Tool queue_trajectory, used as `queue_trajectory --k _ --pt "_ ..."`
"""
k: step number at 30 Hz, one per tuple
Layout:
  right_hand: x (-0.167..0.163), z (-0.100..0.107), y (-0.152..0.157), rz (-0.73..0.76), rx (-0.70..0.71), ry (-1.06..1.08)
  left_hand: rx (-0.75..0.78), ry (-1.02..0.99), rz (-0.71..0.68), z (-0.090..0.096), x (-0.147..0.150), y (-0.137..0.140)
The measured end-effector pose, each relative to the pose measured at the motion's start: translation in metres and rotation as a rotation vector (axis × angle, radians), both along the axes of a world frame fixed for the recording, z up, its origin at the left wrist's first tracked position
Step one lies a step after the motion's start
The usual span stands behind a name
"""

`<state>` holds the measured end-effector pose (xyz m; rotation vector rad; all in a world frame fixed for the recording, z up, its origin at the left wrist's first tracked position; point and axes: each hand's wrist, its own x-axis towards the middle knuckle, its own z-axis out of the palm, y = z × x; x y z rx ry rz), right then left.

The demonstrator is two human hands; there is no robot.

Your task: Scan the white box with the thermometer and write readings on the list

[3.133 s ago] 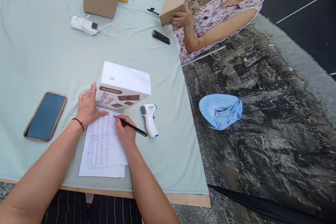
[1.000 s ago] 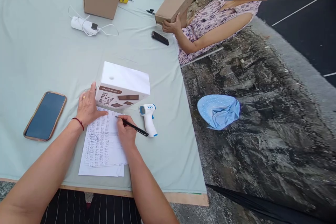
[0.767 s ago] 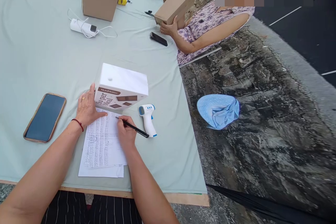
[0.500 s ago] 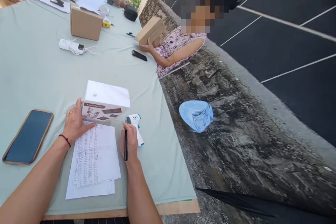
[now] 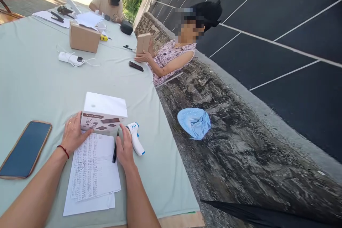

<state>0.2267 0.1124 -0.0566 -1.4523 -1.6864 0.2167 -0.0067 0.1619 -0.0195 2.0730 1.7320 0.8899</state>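
Note:
A white and brown "Super Meal" box (image 5: 103, 117) sits on the cloth-covered table. My left hand (image 5: 73, 133) grips its left end, thumb across the lower front edge. My right hand (image 5: 126, 146) is at the box's lower right corner, fingers stretched out and thumb apart. Beside that thumb is a black pen (image 5: 115, 149), over the edge of the handwritten sheets (image 5: 93, 171); the fingers are not wrapped round it. A white and blue infrared thermometer (image 5: 136, 139) lies just right of my right hand.
A large phone (image 5: 25, 149) lies at left. Farther back are a white corded device (image 5: 71, 58), a cardboard box (image 5: 84, 38) and a black phone (image 5: 136, 66). A person (image 5: 171, 57) holds a small carton; another sits at the far end. A blue hat (image 5: 194, 123) is off the table's right side.
My right hand has let the pen out of its grasp and opened towards the box's right corner. My left hand stays at the box. The seated person has turned their carton upright.

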Motion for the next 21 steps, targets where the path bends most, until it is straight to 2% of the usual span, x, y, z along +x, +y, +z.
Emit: queue_trajectory --k 3,8,13,17,21 --pt "-0.013 -0.006 0.005 0.051 -0.079 -0.026 0.063 0.000 -0.009 -0.008 -0.001 0.000" --pt "-0.016 -0.017 0.005 0.088 -0.100 -0.022 0.148 -0.007 0.000 -0.016 0.000 -0.001" --pt "-0.011 -0.017 -0.001 0.055 -0.077 0.051 0.183 -0.025 -0.066 -0.010 0.001 -0.004" --pt "-0.011 -0.016 -0.007 0.041 -0.070 0.129 0.151 -0.094 -0.134 -0.005 0.003 -0.006" --pt "-0.012 -0.013 -0.010 0.060 -0.073 0.143 0.134 -0.162 -0.122 -0.004 0.003 -0.007"
